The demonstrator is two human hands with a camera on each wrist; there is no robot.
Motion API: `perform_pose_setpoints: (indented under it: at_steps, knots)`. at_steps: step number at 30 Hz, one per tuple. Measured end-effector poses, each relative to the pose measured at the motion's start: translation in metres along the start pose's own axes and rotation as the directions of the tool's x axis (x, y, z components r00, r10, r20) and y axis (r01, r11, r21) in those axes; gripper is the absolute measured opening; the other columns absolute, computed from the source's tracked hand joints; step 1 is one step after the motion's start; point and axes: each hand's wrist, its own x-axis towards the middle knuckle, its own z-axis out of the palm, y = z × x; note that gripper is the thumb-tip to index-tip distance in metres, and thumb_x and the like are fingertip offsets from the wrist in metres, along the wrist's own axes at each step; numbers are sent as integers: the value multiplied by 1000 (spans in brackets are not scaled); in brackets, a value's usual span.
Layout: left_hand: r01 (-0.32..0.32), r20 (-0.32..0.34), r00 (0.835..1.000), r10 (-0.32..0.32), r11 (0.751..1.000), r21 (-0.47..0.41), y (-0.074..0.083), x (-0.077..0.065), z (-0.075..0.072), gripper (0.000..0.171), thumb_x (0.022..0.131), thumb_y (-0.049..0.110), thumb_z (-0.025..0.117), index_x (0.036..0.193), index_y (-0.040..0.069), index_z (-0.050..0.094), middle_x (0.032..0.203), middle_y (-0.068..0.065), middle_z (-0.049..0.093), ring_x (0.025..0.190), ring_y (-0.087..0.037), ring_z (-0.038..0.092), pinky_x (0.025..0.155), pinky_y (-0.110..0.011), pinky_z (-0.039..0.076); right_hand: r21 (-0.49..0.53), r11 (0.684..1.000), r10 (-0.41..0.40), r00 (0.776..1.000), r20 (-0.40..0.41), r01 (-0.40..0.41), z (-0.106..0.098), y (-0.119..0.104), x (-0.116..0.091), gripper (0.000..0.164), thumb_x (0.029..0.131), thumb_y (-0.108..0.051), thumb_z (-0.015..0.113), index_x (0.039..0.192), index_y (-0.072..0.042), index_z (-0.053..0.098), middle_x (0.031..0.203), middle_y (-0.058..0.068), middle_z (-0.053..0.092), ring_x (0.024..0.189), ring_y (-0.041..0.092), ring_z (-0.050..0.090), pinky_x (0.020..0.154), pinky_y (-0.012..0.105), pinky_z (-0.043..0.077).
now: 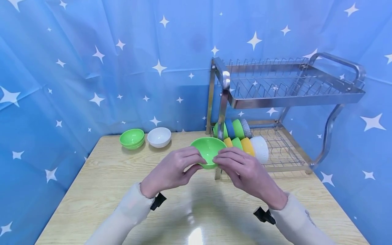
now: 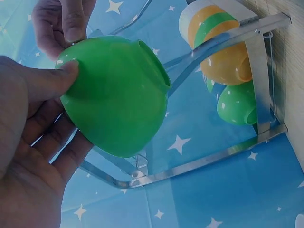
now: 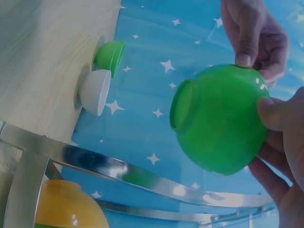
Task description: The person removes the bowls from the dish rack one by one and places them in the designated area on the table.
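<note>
Over the counter point(image 1: 92, 197), just in front of the dish rack point(image 1: 291, 101), I see a green bowl point(image 1: 208, 148) held in midair. The left hand point(image 1: 174, 168) and right hand point(image 1: 246, 172) both pinch its rim, fingers partly curled, thumbs outside. It looks like the carrying step; next likely calls for tipping it on edge, like the bowls point(image 1: 247, 145) on the lower shelf point(image 1: 280, 146).

Off-white long sleeves point(image 1: 125, 211) carry a small black blocky fitting point(image 1: 158, 201) at each cuff point(image 1: 142, 195).
</note>
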Motion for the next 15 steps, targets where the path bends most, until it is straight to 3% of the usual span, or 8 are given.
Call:
perform_pose_setpoints:
  at_steps: [5, 8, 13, 15]
  knots:
    - [42, -2, 999, -42, 999, 12, -6, -2, -7, 17, 88, 0, 77, 100, 9, 72, 97, 2, 71, 90, -9, 68, 85, -20, 57, 74, 992, 106, 994, -24, -104, 3, 6, -2, 31, 105, -27, 60, 124, -6, 71, 126, 11, 71, 121, 28, 64, 114, 19, 42]
    - [77, -2, 997, -77, 996, 33, -12, -5, -10, 18, 87, -1, 78, 101, 9, 73, 98, 2, 71, 93, -11, 69, 86, -22, 58, 101, 978, 187, 982, -34, -183, 6, 11, -5, 33, 100, -22, 68, 128, -4, 69, 132, 13, 69, 125, 30, 62, 117, 22, 40]
    - [115, -26, 993, -113, 988, 101, -24, -11, -14, 20, 84, -5, 78, 99, 8, 72, 95, 1, 71, 90, -13, 68, 81, -26, 59, 102, 932, 353, 935, -33, -348, 10, 21, -9, 52, 86, -4, 80, 136, -5, 63, 141, 11, 64, 131, 29, 58, 119, 29, 40]
    - [131, -41, 991, -126, 983, 129, -30, -14, -16, 20, 84, -5, 78, 98, 8, 73, 95, 0, 70, 89, -14, 67, 79, -27, 59, 80, 908, 414, 910, -32, -411, 12, 24, -11, 56, 86, -4, 80, 139, -7, 61, 143, 9, 63, 131, 27, 57, 115, 34, 45]
